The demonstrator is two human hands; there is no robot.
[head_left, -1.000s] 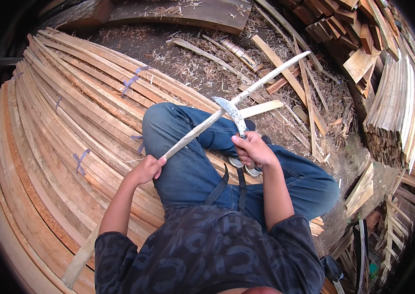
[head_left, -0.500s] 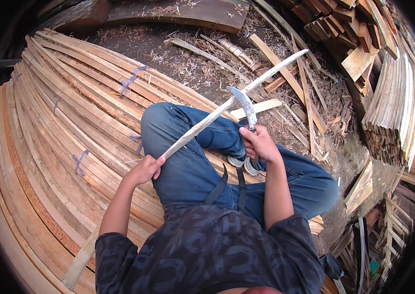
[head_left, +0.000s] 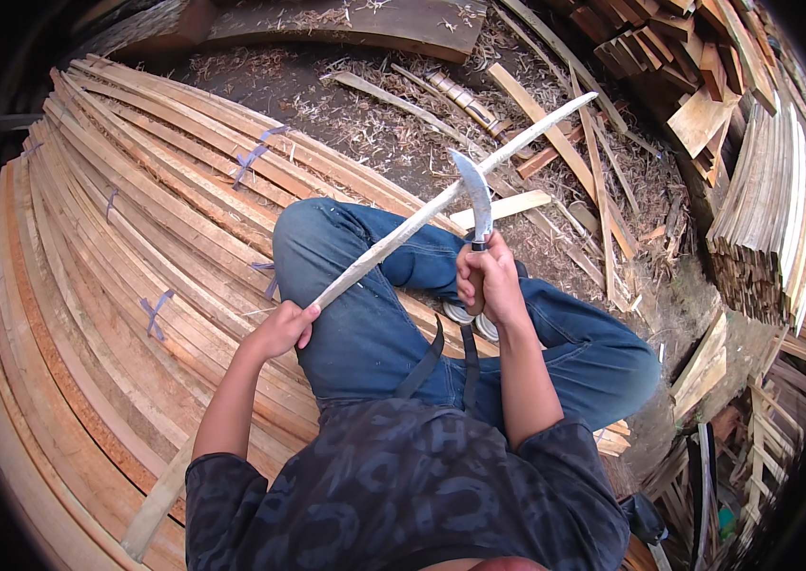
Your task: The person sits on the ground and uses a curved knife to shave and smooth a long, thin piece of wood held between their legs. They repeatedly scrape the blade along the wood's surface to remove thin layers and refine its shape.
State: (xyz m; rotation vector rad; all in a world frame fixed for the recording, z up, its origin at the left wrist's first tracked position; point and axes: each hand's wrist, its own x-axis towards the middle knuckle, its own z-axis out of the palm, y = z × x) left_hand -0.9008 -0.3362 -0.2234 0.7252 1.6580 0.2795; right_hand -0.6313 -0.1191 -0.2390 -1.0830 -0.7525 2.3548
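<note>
The right grip (head_left: pixel 491 279) is wrapping around the handle of a curved knife (head_left: pixel 480 202), so most of this handle is hiding inside the fist. The left grip (head_left: pixel 281 328) is pinching a long pale stick (head_left: pixel 403 230), and the stick's lower end is disappearing under the fingers. The stick is slanting over the jeans (head_left: pixel 336 257), and the blade is passing in front of it; whether the two are touching, I cannot tell. Below the right grip, the shoes (head_left: pixel 486 328) are showing only partly between the legs. The person is covering some of the planks (head_left: pixel 108 314), whose near ends are running out of view. Beside the right sleeve (head_left: pixel 579 476), a dark object (head_left: pixel 646 519) is appearing too dim for naming.
</note>
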